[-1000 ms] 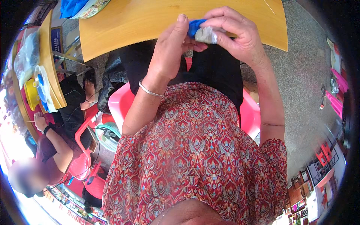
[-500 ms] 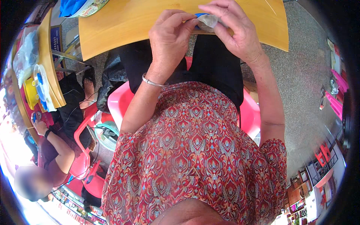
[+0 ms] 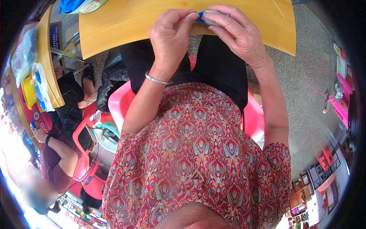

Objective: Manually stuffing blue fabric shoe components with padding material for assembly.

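Observation:
Above the near edge of the yellow wooden table (image 3: 133,26), both hands hold a small blue piece (image 3: 201,17) with a greyish, partly see-through part (image 3: 210,18). Its exact kind does not show. My left hand (image 3: 169,36), a silver bangle on its wrist, pinches the blue end between thumb and fingertips. Closed round the greyish part is my right hand (image 3: 242,36), its fingers covering much of it from above and the thumb below. Whether the blue and grey parts are one piece, I cannot tell.
A tub with blue contents (image 3: 89,5) stands at the table's far left. Further left, a person (image 3: 61,152) sits at another table (image 3: 53,84) bearing a yellow container (image 3: 28,93) and clear plastic. A teal basket (image 3: 106,135) is on the floor beside my pink chair (image 3: 118,101).
My right hand's fingers have come down over the greyish part, which stood out more freely before. My left hand has shifted slightly left, still pinching.

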Motion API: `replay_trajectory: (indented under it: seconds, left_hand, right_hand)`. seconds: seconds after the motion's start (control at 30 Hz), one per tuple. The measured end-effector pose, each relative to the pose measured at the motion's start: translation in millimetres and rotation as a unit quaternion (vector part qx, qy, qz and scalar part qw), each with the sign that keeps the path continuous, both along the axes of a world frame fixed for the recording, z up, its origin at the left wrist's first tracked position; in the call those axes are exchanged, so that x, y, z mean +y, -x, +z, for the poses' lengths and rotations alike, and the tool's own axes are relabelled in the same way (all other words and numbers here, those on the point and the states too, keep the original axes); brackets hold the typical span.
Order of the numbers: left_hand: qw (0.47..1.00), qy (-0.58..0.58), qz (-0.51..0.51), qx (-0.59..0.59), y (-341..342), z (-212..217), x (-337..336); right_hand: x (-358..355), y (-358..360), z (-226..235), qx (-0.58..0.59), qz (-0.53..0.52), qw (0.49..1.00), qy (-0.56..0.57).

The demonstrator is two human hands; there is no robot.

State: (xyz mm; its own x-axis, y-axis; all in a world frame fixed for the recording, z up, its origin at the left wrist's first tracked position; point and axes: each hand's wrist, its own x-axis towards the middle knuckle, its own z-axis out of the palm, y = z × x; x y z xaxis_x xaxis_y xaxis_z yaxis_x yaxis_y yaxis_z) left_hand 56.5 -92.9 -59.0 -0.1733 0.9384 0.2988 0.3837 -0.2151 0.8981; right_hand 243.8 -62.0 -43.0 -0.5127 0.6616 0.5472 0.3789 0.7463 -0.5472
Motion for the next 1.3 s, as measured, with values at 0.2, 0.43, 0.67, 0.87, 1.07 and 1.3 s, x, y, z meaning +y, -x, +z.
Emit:
replay_trajectory:
  seconds: [0.2,0.43,0.67,0.87,1.07,1.3]
  left_hand:
    - [0.990,-0.080,-0.060,0.103,0,3,2]
    - [0.966,-0.213,-0.044,0.140,-5,9,11]
    - [0.968,-0.173,-0.078,0.166,-14,23,8]
    - [0.969,-0.118,-0.067,0.208,-12,23,9]
    - [0.931,-0.334,-0.058,0.140,-11,-2,25]
    - [0.989,-0.122,-0.076,0.028,-14,22,8]
  right_hand:
    - [9,2,-8,-0.025,-0.017,1.000,0.007]
    - [-4,0,32,-0.005,-0.032,0.999,0.026]
    - [22,17,-21,0.402,0.100,0.909,-0.043]
    - [-2,-4,37,-0.026,-0.009,0.999,0.033]
    - [-4,-4,36,-0.041,-0.020,0.997,0.065]
    - [15,10,-10,0.318,0.097,0.937,-0.110]
